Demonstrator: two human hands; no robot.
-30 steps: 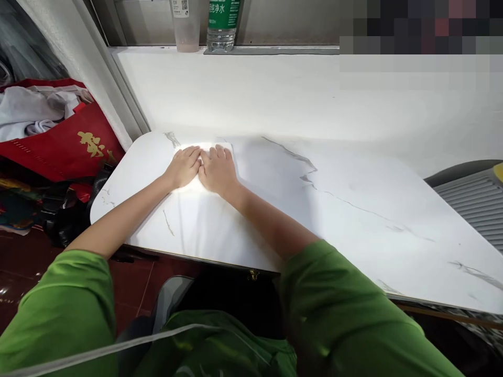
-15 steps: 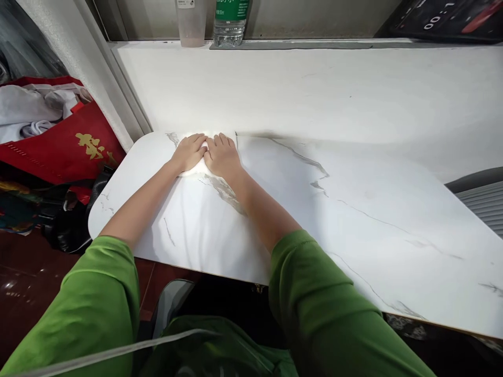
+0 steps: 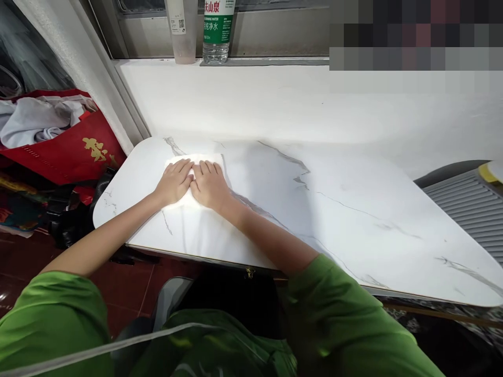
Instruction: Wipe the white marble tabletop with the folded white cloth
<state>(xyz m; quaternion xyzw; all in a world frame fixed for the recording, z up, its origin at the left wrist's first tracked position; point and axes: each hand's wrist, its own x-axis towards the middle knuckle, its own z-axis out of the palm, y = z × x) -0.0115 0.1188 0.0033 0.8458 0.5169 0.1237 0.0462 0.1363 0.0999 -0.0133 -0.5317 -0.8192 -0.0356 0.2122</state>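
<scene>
A white cloth or paper [image 3: 206, 158] lies flat on the white marble table [image 3: 314, 209] near its far left corner. My left hand [image 3: 175, 180] and my right hand [image 3: 208, 183] rest side by side on top of it, palms down, fingers stretched out and touching each other. The white sheet shows mainly past the fingertips and under the wrists; the hands cover most of it. Both forearms are bare below green sleeves.
A green-labelled water bottle [image 3: 217, 31] and a clear plastic cup [image 3: 181, 31] stand on the window ledge behind the white sill [image 3: 275, 99]. A red bag [image 3: 74, 149] with clothes sits at the left. A grey ribbed object [image 3: 467, 207] lies right.
Both hands pushed forward on the white sheet toward the table's far edge, then drew back toward me, staying flat and together.
</scene>
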